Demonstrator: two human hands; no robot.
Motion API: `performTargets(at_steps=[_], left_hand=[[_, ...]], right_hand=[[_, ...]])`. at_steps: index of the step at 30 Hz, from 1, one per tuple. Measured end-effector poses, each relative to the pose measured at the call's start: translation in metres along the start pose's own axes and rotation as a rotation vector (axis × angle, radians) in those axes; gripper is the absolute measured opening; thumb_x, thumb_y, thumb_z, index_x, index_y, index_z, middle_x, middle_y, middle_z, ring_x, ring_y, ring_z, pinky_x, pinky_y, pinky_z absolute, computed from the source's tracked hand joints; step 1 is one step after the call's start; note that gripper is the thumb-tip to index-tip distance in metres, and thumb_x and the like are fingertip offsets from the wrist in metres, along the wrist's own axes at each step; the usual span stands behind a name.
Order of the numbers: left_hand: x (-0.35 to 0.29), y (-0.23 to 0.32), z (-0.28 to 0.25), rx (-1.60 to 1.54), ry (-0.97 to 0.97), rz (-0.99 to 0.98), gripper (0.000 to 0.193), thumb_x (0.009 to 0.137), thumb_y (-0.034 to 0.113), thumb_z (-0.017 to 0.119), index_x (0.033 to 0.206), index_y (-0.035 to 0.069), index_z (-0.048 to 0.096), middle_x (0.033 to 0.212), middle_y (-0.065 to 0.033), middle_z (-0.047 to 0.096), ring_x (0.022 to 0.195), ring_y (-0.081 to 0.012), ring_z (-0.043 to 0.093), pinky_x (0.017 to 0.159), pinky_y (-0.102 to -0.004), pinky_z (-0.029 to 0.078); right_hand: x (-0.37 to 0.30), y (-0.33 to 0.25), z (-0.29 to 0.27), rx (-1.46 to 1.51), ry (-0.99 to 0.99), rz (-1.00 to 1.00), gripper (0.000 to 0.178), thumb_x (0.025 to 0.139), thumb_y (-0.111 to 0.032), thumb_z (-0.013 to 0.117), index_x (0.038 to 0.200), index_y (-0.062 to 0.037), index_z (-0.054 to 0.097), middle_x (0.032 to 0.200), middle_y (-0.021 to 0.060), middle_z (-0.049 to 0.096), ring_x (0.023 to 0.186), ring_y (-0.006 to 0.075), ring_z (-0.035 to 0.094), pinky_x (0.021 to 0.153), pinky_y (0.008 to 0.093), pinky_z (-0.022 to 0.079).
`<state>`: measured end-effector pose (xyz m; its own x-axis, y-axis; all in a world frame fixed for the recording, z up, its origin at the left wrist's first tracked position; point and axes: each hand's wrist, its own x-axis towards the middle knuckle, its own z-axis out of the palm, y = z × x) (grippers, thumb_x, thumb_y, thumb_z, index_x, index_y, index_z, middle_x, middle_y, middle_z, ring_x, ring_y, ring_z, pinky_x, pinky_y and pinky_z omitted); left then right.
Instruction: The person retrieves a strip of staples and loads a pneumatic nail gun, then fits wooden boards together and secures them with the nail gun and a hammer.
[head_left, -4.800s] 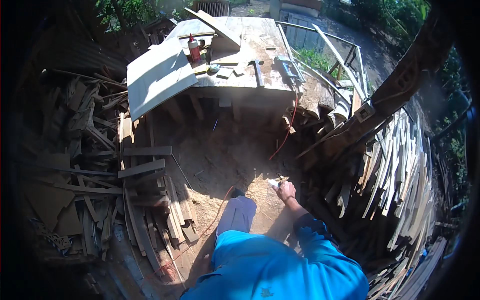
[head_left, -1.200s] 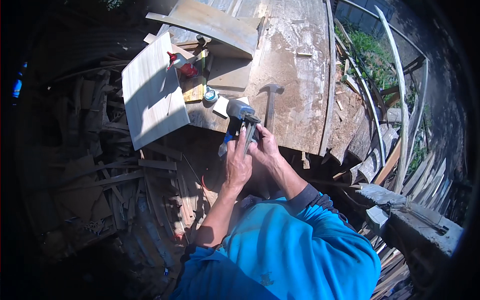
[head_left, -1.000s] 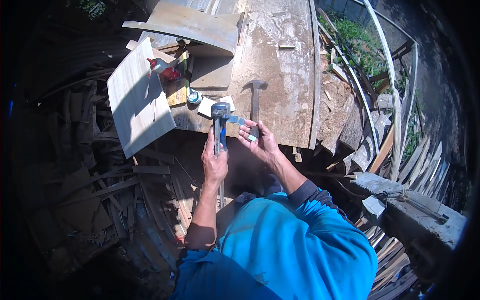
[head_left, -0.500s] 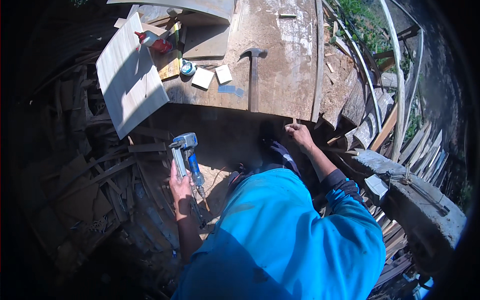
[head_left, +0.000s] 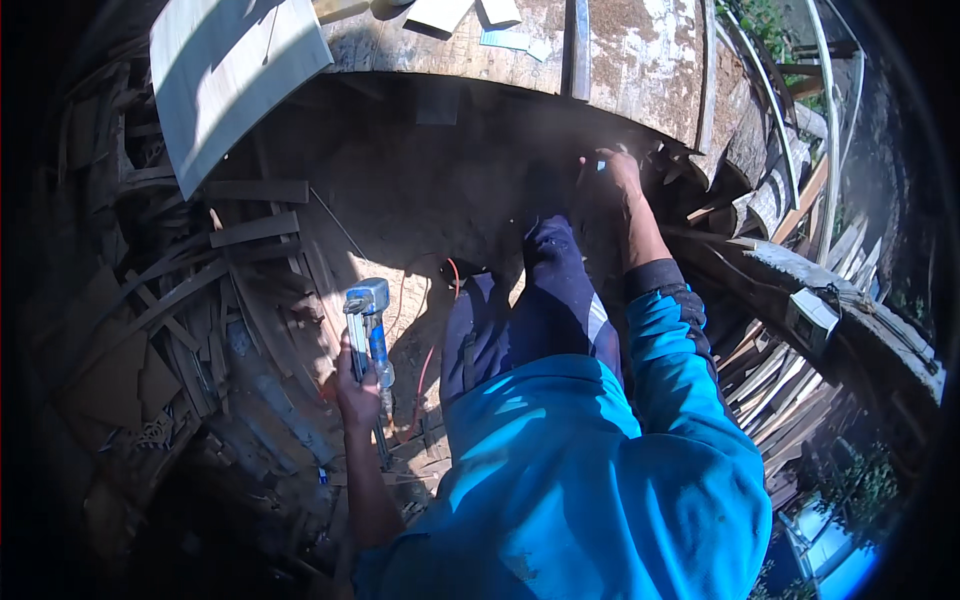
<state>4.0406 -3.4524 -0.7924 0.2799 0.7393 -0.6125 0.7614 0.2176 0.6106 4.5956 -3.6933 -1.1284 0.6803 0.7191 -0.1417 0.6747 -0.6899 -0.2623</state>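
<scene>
My left hand (head_left: pixel 357 392) is wrapped round a blue and silver air nail gun (head_left: pixel 369 298), held upright low on the left, with its blue head uppermost. My right hand (head_left: pixel 624 176) is just below the near edge of the wooden workbench (head_left: pixel 640 90). Its fingers are bent round a small pale piece (head_left: pixel 601 165) too small to name. On the bench above lies a hammer, of which only the dark handle (head_left: pixel 580 55) shows. A pale wooden board (head_left: pixel 235 85) juts past the bench's left edge.
Two small pale squares (head_left: pixel 440 12) and light blue strips (head_left: pixel 505 39) lie on the bench. Scrap wood (head_left: pixel 255 228) is heaped at the left. An orange hose (head_left: pixel 428 370) runs by my legs. A concrete beam (head_left: pixel 800 270) and stacked slats stand at the right.
The view has tilted down, so the bench sits higher and my legs show more. The hammer's head has left the picture. My left hand keeps hold of the nail gun.
</scene>
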Motion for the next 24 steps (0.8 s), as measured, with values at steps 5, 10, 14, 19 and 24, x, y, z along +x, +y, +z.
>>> performTargets(at_steps=[5, 10, 14, 19, 24], left_hand=[[-0.030, -0.133, -0.001, -0.048, 0.017, -0.159, 0.057, 0.087, -0.006, 0.052, 0.142, -0.002, 0.038, 0.132, -0.0192, 0.054, 0.117, -0.0197, 0.055, 0.096, -0.0305, 0.043], [-0.035, -0.205, 0.010, -0.138, 0.004, -0.273, 0.060, 0.083, -0.011, 0.044, 0.142, -0.003, 0.038, 0.123, -0.0145, 0.058, 0.108, -0.0173, 0.057, 0.093, -0.0289, 0.043], [-0.030, -0.222, 0.019, -0.043, -0.054, -0.223, 0.068, 0.075, -0.013, 0.039, 0.142, 0.000, 0.039, 0.106, -0.0100, 0.060, 0.092, -0.0142, 0.056, 0.082, -0.0265, 0.046], [-0.020, -0.256, 0.031, -0.140, -0.005, -0.228, 0.069, 0.073, -0.016, 0.033, 0.140, 0.000, 0.041, 0.097, -0.0042, 0.055, 0.075, -0.0073, 0.045, 0.065, -0.0161, 0.036], [-0.013, -0.293, 0.032, -0.052, -0.054, -0.139, 0.066, 0.075, -0.017, 0.036, 0.139, -0.002, 0.040, 0.114, -0.0136, 0.058, 0.097, -0.0179, 0.055, 0.084, -0.0281, 0.045]], right_hand=[[0.048, -0.053, 0.004, -0.045, -0.020, 0.118, 0.026, 0.090, -0.019, 0.053, 0.106, -0.0090, 0.070, 0.078, 0.0127, 0.067, 0.075, 0.0237, 0.068, 0.065, 0.0358, 0.054], [0.081, -0.044, 0.004, -0.123, 0.017, 0.121, 0.026, 0.089, -0.018, 0.054, 0.107, -0.0097, 0.070, 0.078, 0.0127, 0.067, 0.076, 0.0242, 0.068, 0.066, 0.0367, 0.054], [0.096, -0.038, 0.009, -0.158, 0.023, 0.118, 0.026, 0.088, -0.018, 0.055, 0.107, -0.0102, 0.070, 0.079, 0.0126, 0.067, 0.077, 0.0247, 0.067, 0.067, 0.0373, 0.054], [0.111, -0.030, 0.010, -0.191, 0.022, 0.118, 0.026, 0.086, -0.017, 0.056, 0.108, -0.0109, 0.069, 0.079, 0.0125, 0.066, 0.078, 0.0252, 0.067, 0.068, 0.0382, 0.054], [0.123, -0.033, 0.014, -0.216, 0.024, 0.102, 0.027, 0.085, -0.016, 0.057, 0.108, -0.0116, 0.069, 0.079, 0.0124, 0.066, 0.079, 0.0258, 0.067, 0.068, 0.0390, 0.054]])
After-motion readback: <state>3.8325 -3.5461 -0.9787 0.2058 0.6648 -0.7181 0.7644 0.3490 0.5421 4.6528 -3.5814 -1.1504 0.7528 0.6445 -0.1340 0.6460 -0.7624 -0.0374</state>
